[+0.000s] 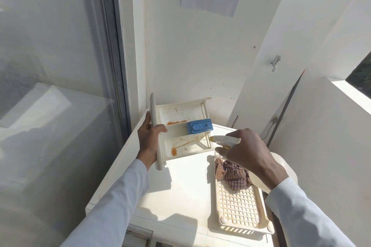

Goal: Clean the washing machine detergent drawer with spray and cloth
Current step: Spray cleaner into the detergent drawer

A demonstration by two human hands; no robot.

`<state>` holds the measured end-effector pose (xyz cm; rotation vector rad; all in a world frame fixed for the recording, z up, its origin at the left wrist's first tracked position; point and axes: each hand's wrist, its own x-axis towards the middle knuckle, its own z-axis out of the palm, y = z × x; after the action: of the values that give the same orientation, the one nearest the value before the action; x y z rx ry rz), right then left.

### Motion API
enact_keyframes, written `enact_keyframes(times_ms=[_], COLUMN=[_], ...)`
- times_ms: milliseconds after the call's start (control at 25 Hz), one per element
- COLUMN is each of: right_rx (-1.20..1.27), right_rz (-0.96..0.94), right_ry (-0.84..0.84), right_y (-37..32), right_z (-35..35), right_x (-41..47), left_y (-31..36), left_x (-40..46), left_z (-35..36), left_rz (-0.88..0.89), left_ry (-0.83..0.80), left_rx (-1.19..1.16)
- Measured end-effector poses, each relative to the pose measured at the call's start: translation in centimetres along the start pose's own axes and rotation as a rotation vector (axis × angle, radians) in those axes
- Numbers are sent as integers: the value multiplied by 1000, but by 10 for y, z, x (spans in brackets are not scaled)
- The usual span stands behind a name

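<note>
Head view: your left hand (149,140) grips the detergent drawer (181,130) by its front panel, thumb hooked over the edge — the drawer is held tilted above the far end of the white surface (180,186), open side toward you. Orange-brown residue streaks two compartments; a blue insert (199,126) sits in the middle one. Your right hand (247,152) is wrapped around the spray bottle (225,140), nozzle aimed at the drawer's near compartment, just beside it. The checked cloth (233,173) lies bunched at the far end of a slotted cream tray (241,208) — under your right wrist, on the surface.
</note>
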<state>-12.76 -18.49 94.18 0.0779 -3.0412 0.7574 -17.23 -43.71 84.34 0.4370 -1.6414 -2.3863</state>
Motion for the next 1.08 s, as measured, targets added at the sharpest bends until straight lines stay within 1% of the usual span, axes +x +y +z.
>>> enact_keyframes(times_ms=[200, 400, 520, 720, 880, 960, 1080], right_rx=[24, 75, 128, 530, 697, 791, 925], right_rz=[-111, -133, -144, -37, 155, 236, 312], right_ry=[62, 152, 177, 275, 344, 373, 395], right_y=[-13, -22, -11, 60, 120, 136, 141], right_z=[2, -3, -3, 14, 68, 93, 114], right_x=[13, 35, 40, 27, 3, -4, -13], left_y=[-2, -9, -9, -8, -15, -20, -26], left_x=[-4, -9, -11, -9, -9, -11, -13], left_z=[2, -1, -5, -19, -19, -12, -1], left_rz=[-2, -47, -63, -79, -95, -106, -121], left_ry=[-11, -16, -11, 18, 42, 47, 27], left_rx=[16, 22, 30, 45, 52, 52, 54])
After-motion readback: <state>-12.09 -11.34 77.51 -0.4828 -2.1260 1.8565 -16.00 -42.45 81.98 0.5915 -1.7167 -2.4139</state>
